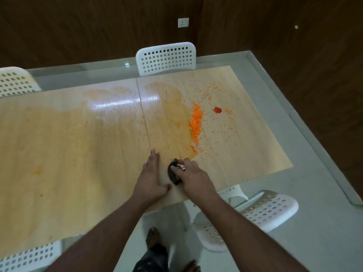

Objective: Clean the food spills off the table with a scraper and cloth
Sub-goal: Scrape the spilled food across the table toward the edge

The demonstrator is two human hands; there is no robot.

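Orange grains (196, 122) lay heaped in a narrow band on the right half of the pale wooden table (78, 154), with loose grains scattered further right and toward the far edge. Just right of the heap we saw a small red blot (217, 109). A faint orange smear (169, 107) spread left of the heap across the middle seam. Near the near edge, our left hand (152, 176) pressed flat on the wood, fingers straight and together. Just beside it, our right hand (191, 174) curled around a dark scraper (173, 173), fingers wrapped over its top, its lower edge meeting the table. We counted 4 white perforated chairs: 1 at the far side (167, 57), 1 far left (15, 81), 1 near right (263, 211), 1 near left (29, 258). We saw no cloth.
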